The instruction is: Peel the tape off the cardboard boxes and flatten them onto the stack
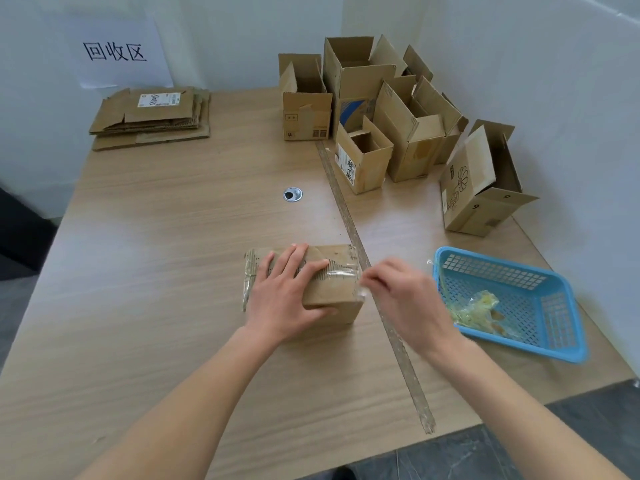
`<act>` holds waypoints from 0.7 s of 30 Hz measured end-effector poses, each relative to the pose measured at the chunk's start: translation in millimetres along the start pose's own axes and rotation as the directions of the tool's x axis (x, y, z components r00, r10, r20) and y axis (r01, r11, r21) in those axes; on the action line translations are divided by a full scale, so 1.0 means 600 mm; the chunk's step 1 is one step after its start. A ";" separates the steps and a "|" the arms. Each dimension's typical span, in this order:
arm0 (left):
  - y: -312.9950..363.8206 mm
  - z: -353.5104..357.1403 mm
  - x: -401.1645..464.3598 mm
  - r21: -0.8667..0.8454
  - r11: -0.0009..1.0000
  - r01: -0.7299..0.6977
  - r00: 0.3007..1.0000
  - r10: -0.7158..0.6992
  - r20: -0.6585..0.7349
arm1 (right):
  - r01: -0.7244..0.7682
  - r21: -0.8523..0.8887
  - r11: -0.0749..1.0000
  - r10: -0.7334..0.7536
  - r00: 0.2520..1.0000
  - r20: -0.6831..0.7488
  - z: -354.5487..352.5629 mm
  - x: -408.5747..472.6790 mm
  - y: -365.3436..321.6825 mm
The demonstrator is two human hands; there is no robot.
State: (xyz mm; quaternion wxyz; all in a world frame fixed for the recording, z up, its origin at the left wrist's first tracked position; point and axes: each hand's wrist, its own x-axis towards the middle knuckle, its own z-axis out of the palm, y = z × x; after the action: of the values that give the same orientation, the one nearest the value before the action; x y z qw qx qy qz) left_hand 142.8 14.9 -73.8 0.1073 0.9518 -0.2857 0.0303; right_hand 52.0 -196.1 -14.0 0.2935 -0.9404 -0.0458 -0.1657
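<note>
Taped box (329,292) sitting near front-centre of surface (173,237) — left hand (291,292) lying across its top, fingers straight, thumb on front face. Right hand (405,299) pinching clear tape (346,273) at box's right edge. Blue basket (554,306) w/ tape scraps just right; flattened stack (152,116) far left.

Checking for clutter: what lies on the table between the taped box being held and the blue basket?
In the head view, the right hand and a long metal strip lie between the box and basket.
</note>
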 end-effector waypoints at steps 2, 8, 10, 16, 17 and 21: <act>-0.001 0.004 -0.012 -0.003 1.000 -0.018 1.000 0.018 -0.011 | -0.148 0.030 0.989 0.149 0.988 -0.049 -0.015 0.015 0.038; 0.005 0.000 -0.008 0.017 1.000 -0.007 1.000 0.007 -0.008 | -0.088 0.072 0.993 0.081 0.992 0.095 0.024 0.026 0.037; 0.003 0.003 -0.012 0.014 1.000 -0.008 1.000 0.009 -0.024 | -0.048 0.000 0.999 0.047 0.975 0.216 0.040 0.019 0.035; 0.004 0.001 -0.005 0.027 1.000 -0.013 1.000 0.013 -0.016 | 0.049 -0.121 0.991 -0.025 0.980 0.197 0.039 -0.013 0.051; 0.005 0.002 -0.006 0.019 1.000 -0.012 1.000 0.013 -0.019 | 0.055 -0.110 0.992 -0.035 0.985 0.170 0.040 -0.011 0.052; 0.004 0.001 -0.006 0.014 1.000 -0.008 1.000 0.009 -0.029 | 0.142 -0.089 0.986 -0.135 0.988 0.080 0.049 -0.025 0.048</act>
State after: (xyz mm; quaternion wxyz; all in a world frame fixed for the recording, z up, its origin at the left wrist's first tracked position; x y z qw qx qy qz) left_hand 138.4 15.0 -74.5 0.1048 0.9508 -0.2879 0.0465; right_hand 51.4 -203.0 -57.4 0.2347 -0.9532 -0.1140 -0.1528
